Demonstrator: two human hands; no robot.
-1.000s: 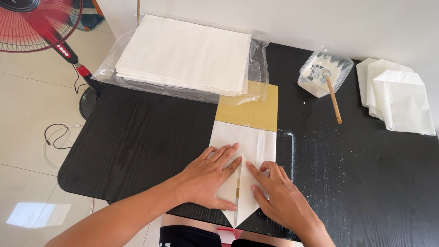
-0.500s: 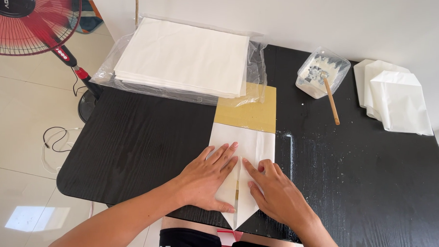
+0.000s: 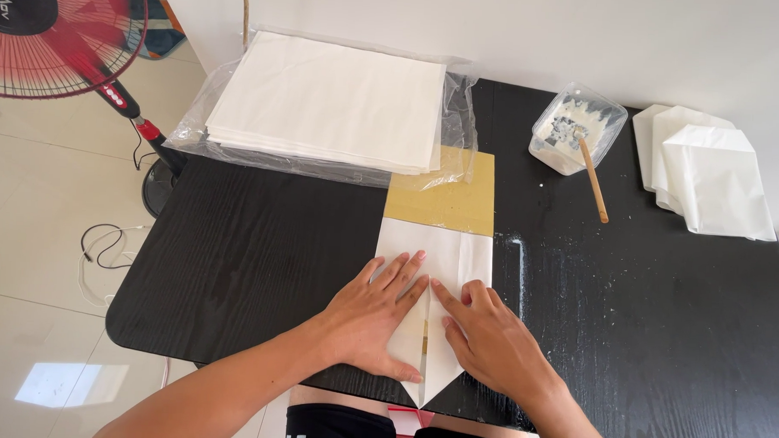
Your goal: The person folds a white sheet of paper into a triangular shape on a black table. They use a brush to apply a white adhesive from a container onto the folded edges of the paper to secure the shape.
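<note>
A white paper sheet [image 3: 440, 251] lies on a yellow-brown board [image 3: 446, 195] on the black table [image 3: 250, 257]. Its near corners are folded inward to a point at the table's front edge. My left hand [image 3: 377, 318] lies flat on the left flap, fingers together and pointing up-right. My right hand [image 3: 489, 335] presses the right flap, its index finger along the centre seam. Both hands hold the paper down rather than gripping it.
A stack of white sheets [image 3: 333, 100] in clear plastic sits at the back. A plastic tub of white paste [image 3: 574, 130] with a wooden stick [image 3: 594, 179] stands back right, beside folded white paper pieces [image 3: 710, 174]. A red fan [image 3: 59, 30] stands left of the table.
Both hands have shifted slightly along the folded flaps, pressing the creases; the paper has stayed in place.
</note>
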